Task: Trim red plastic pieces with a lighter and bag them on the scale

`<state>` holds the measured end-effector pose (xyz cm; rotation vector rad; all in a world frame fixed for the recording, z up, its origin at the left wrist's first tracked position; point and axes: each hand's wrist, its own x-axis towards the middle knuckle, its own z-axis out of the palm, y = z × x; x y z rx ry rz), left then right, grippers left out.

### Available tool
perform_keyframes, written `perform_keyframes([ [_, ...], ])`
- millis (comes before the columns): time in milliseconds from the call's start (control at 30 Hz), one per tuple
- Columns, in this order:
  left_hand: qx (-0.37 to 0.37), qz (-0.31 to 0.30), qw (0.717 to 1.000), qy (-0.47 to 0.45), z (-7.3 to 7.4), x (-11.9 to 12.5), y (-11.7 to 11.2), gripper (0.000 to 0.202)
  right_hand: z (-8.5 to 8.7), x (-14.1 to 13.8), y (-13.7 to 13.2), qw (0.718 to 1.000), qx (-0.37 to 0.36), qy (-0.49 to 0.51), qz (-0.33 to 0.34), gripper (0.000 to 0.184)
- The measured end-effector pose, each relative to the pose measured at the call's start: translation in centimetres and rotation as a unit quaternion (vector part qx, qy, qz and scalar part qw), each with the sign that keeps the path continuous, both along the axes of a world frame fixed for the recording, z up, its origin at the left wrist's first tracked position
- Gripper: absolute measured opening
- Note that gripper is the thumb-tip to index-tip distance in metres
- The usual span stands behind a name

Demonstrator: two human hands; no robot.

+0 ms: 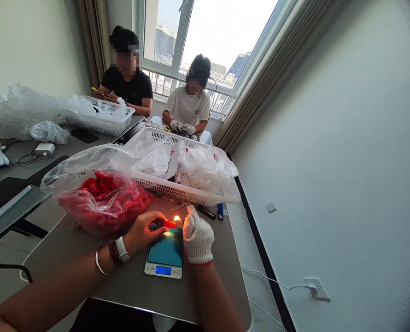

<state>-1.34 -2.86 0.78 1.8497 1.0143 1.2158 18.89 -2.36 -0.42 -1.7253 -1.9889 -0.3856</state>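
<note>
My left hand (144, 232), bare with a watch and bracelets, pinches a small red piece (170, 224) above a digital scale (163, 270). My right hand (198, 237), in a white knit glove with a red cuff, is curled close beside it. A small flame (176, 218) burns at the gloved fingertips, right by the red piece, and the lighter feeding it looks hidden in that hand. The scale's blue display is lit. Just left of my hands lies a clear plastic bag (101, 203) full of red pieces.
A white plastic basket (163, 186) holding plastic bags stands behind the scale, with a black lighter (206, 212) and a blue lighter (220, 211) near it on the grey table (129, 281). Two co-workers (187, 99) sit beyond, by the window.
</note>
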Motion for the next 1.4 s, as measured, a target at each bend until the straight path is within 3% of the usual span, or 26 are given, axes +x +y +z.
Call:
perform_keyframes([
  [467,0.005,0.015,1.000,-0.006,0.6,0.1,-0.1,0.015,0.4,-0.6,-0.1,1.000,-0.004,-0.007,-0.010,0.034],
  [700,-0.033,0.022,0.999,-0.028,0.7,0.1,-0.2,0.017,0.6,-0.6,-0.6,1.000,-0.004,-0.006,-0.001,0.033],
  [933,0.019,0.015,1.000,0.002,0.8,0.0,-0.2,0.014,0.7,-0.7,-0.5,1.000,0.000,-0.003,-0.007,0.034],
  [1200,-0.030,0.030,0.999,-0.023,1.1,0.2,-0.4,0.012,0.6,-0.7,-0.5,1.000,0.006,-0.002,-0.005,0.034],
  [1400,0.005,0.020,1.000,0.005,0.7,0.1,-0.2,0.013,0.6,-0.8,-0.6,1.000,0.013,-0.001,-0.010,0.034],
])
